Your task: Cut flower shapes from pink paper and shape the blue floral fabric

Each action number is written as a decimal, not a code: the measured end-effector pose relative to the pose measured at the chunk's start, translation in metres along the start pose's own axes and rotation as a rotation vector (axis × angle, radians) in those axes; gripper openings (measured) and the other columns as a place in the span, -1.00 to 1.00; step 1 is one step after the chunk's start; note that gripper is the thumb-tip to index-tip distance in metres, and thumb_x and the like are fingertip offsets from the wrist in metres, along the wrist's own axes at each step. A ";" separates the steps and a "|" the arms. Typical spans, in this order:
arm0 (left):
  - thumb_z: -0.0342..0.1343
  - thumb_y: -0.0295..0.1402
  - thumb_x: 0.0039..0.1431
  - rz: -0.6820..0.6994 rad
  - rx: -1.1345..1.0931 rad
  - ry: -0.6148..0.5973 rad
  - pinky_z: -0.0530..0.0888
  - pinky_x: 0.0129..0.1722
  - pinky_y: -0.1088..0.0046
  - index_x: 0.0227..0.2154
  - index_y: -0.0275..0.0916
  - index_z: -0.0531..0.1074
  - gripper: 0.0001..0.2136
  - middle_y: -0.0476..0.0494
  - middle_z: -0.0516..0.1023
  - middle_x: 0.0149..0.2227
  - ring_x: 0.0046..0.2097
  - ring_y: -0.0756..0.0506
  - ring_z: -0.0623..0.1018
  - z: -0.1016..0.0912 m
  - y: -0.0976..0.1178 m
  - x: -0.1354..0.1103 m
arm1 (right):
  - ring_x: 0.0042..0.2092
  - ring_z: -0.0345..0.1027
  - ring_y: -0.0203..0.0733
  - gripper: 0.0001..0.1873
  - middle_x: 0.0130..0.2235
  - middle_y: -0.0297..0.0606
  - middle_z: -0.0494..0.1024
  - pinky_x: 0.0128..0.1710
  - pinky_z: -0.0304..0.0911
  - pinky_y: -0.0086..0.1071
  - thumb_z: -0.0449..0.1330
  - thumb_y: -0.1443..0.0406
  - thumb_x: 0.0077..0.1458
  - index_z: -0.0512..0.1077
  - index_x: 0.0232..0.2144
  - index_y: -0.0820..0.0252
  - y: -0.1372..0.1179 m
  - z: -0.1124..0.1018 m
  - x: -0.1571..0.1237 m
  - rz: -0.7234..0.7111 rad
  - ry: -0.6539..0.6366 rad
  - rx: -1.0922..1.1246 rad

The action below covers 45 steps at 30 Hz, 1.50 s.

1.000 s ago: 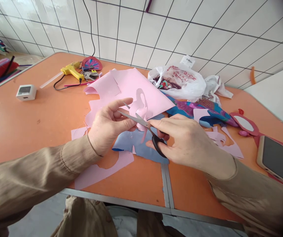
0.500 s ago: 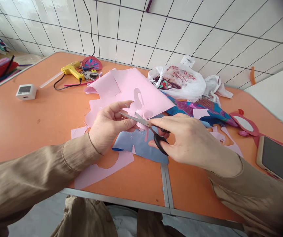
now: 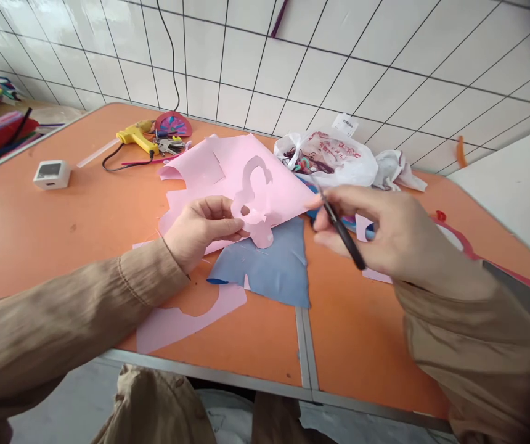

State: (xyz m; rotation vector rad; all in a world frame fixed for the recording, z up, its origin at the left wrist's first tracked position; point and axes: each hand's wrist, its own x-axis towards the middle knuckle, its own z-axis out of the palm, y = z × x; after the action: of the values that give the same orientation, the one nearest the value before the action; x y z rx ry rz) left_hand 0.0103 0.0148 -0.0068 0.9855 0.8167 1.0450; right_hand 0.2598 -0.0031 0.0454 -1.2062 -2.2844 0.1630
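We are pulling away scissors clasped in our right grip, left grip pinching a looped pink cutout.

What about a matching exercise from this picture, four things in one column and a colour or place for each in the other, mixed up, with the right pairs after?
1. scissors
2. pink cutout
3. glue gun
4. plastic bag

A. mostly yellow
B. held in the left hand
C. white with red print
D. held in the right hand

Pairs: 1-D, 2-B, 3-A, 4-C.
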 end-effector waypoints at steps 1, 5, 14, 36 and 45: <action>0.36 -0.50 -0.16 0.002 0.039 -0.036 0.54 -0.33 0.46 -0.54 -0.27 0.57 -0.91 -0.06 0.58 -0.51 -0.44 0.00 0.57 0.001 0.001 0.000 | -0.33 0.49 -0.16 -0.77 -0.33 -0.31 0.59 -0.38 0.41 -0.31 0.26 0.25 0.06 0.47 -0.17 0.03 -0.001 0.004 0.001 0.003 0.064 0.075; 0.30 -0.47 -0.16 -0.005 0.246 -0.203 0.48 -0.41 0.44 -0.57 -0.26 0.59 -0.98 -0.10 0.58 -0.54 -0.46 -0.04 0.53 0.006 0.005 -0.005 | -0.05 0.50 -0.02 -0.62 -0.06 -0.21 0.60 -0.11 0.43 -0.15 0.27 0.35 0.08 0.44 -0.03 -0.02 -0.010 0.017 0.004 -0.082 0.101 0.127; 0.27 -0.34 -0.01 0.108 0.404 -0.301 0.51 -0.34 0.39 -0.39 -0.22 0.63 -0.88 -0.13 0.62 -0.40 -0.34 -0.12 0.58 0.013 0.000 -0.011 | -0.27 0.48 -0.19 -0.71 -0.32 -0.33 0.58 -0.27 0.42 -0.33 0.22 0.34 0.09 0.50 -0.10 0.04 -0.032 0.029 0.008 -0.129 -0.050 0.226; 0.42 -0.09 -0.09 -0.112 0.068 -0.220 0.48 -0.48 0.49 -0.55 -0.35 0.50 -0.62 -0.18 0.60 -0.49 -0.47 -0.04 0.57 0.001 0.005 -0.002 | -0.46 0.38 -0.29 -0.67 -0.42 -0.40 0.40 -0.49 0.23 -0.37 0.33 0.33 -0.25 0.50 -0.30 0.09 -0.026 0.046 0.011 0.607 -0.005 1.000; 0.44 -0.20 -0.10 -0.128 0.120 -0.276 0.43 -0.57 0.56 -0.61 -0.33 0.48 -0.68 -0.13 0.56 -0.60 -0.57 0.02 0.51 0.001 0.008 0.000 | -0.48 0.38 -0.21 -0.69 -0.47 -0.37 0.44 -0.56 0.20 -0.33 0.34 0.27 -0.18 0.47 -0.28 0.02 -0.030 0.050 0.005 0.557 -0.037 1.094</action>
State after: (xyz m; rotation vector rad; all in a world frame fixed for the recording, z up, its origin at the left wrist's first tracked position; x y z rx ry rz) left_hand 0.0085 0.0156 0.0008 1.1347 0.7094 0.7375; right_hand 0.2098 -0.0098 0.0154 -1.1193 -1.3776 1.4136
